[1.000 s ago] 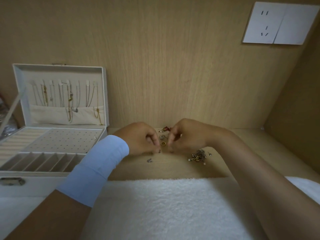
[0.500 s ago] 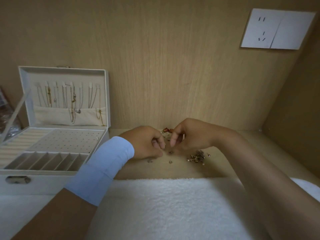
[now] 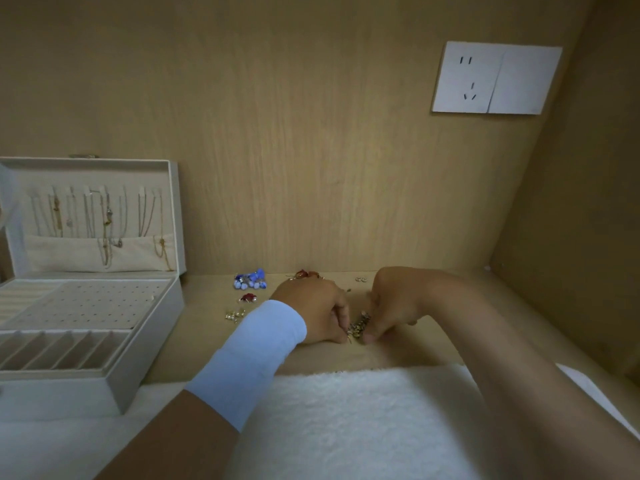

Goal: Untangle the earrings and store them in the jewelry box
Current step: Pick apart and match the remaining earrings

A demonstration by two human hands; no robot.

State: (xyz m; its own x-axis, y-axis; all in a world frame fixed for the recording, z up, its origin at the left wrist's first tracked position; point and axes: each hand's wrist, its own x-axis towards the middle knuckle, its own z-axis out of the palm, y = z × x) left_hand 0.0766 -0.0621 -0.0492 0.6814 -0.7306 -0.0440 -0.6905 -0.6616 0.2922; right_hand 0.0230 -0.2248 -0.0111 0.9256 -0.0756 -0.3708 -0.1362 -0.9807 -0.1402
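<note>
Gold tangled earring cluster [image 3: 360,325] pinched from both sides, left hand [image 3: 311,310] and right hand [image 3: 394,303] working it; loose blue bead earrings [image 3: 250,279] at ten o'clock; open white jewelry box [image 3: 145,368] at nine, stud panel [image 3: 86,303] bare; storing looks barely begun.

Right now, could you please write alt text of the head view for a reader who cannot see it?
The left hand and right hand pinch a tangle of earrings on a wooden shelf, beyond a white towel. An open jewelry box stands at left; blue earrings and a red earring lie loose.
</note>
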